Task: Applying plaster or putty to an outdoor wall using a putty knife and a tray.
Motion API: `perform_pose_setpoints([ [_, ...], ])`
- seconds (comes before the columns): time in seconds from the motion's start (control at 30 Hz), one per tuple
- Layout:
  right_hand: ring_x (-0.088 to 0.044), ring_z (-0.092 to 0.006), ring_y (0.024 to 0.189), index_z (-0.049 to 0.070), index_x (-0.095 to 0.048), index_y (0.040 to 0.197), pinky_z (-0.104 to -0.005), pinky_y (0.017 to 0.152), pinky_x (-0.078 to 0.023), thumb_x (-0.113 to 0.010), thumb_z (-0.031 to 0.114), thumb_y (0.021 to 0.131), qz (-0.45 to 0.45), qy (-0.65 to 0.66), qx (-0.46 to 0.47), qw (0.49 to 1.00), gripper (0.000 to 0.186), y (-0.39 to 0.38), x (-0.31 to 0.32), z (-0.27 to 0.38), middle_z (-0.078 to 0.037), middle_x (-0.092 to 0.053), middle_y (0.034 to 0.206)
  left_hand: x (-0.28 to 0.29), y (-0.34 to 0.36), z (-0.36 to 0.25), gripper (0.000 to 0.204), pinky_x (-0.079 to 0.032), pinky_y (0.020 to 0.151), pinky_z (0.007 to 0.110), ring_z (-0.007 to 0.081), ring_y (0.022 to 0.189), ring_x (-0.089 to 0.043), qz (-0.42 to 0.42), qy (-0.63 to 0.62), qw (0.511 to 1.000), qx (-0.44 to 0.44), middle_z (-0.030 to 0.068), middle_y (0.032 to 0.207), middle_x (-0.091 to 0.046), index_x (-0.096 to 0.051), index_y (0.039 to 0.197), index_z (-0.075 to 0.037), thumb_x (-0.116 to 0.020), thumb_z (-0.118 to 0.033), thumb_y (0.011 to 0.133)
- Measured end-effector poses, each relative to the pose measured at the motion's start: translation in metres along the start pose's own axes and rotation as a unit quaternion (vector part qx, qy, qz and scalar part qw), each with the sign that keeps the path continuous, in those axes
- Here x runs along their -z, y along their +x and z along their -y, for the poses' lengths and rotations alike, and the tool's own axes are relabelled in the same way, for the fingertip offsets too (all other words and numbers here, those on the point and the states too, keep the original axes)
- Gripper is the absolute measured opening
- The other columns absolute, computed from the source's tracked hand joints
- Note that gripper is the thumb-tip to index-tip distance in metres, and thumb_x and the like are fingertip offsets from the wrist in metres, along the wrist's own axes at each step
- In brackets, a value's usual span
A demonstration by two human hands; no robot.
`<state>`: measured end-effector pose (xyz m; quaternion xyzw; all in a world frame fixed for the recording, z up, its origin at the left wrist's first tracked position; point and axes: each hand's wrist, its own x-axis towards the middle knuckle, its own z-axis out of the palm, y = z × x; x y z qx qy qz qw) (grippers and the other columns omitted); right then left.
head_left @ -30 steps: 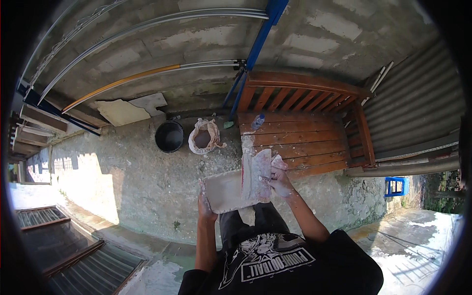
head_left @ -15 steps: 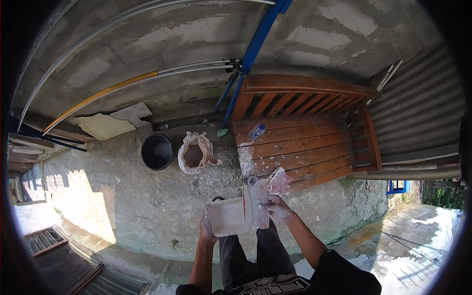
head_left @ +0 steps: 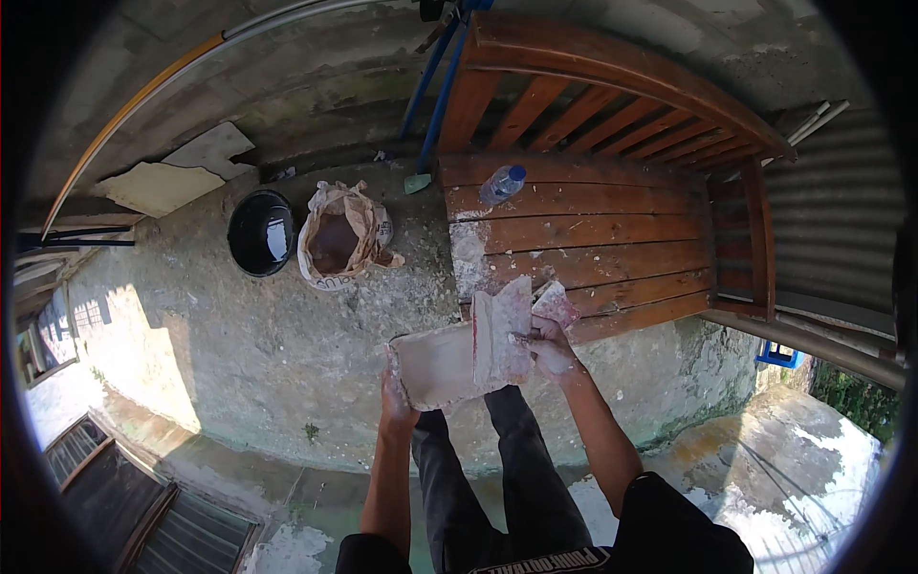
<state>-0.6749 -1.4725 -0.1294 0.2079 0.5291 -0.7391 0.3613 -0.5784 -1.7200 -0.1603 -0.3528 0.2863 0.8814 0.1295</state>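
My left hand [head_left: 397, 394] grips the left end of a shallow, pale tray [head_left: 435, 368] smeared with whitish plaster. Across the tray's right end stands a wide scraper [head_left: 502, 335], its blade caked with plaster and showing a reddish strip along the left edge. My right hand [head_left: 553, 352] is closed on the scraper's right side, thumb toward the blade, with whitish residue on the fingers. Just beyond that hand, a red-and-white plaster-stained piece [head_left: 557, 304] lies at the front of the wooden bench [head_left: 612, 230]; its kind is unclear.
Left of the bench stand an open paper sack [head_left: 335, 239] of powder and a black bucket [head_left: 260, 232] with liquid inside. A plastic bottle [head_left: 502, 184] is on the bench. Broken board pieces [head_left: 158, 188] lean by the wall. Stained concrete [head_left: 287, 373] surrounds my legs.
The view has shifted, bringing the bench, sack and bucket closer. Both hands have risen in the picture with the tray and scraper, and the scraper blade has tilted slightly.
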Motion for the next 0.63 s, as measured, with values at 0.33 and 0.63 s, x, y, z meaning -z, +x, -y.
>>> perform_pose_setpoints([
  [0.33, -0.060, -0.0151, 0.093, -0.001, -0.055, 0.114, -0.0279, 0.080, -0.049, -0.060, 0.003, 0.080, -0.142, 0.177, 0.064, 0.972, 0.035, 0.069, 0.093, -0.032, -0.007, -0.061, 0.106, 0.013, 0.019, 0.046, 0.053, -0.042, 0.095, 0.041, 0.0259, 0.111, -0.051, -0.056, -0.099, 0.993, -0.022, 0.0099, 0.123, -0.051, -0.042, 0.129, -0.007, -0.031, -0.047, 0.095],
  [0.63, -0.061, -0.0140, 0.084, 0.002, -0.059, 0.114, -0.0282, 0.076, -0.049, -0.060, 0.007, 0.082, -0.247, -0.234, 0.063, 0.938, 0.032, 0.167, 0.186, -0.082, -0.004, -0.065, 0.099, 0.031, 0.014, 0.046, 0.052, -0.038, 0.099, 0.041, 0.0232, 0.119, -0.043, -0.132, -0.101, 0.984, -0.066, 0.0086, 0.131, -0.043, -0.036, 0.133, -0.014, -0.032, -0.049, 0.095],
])
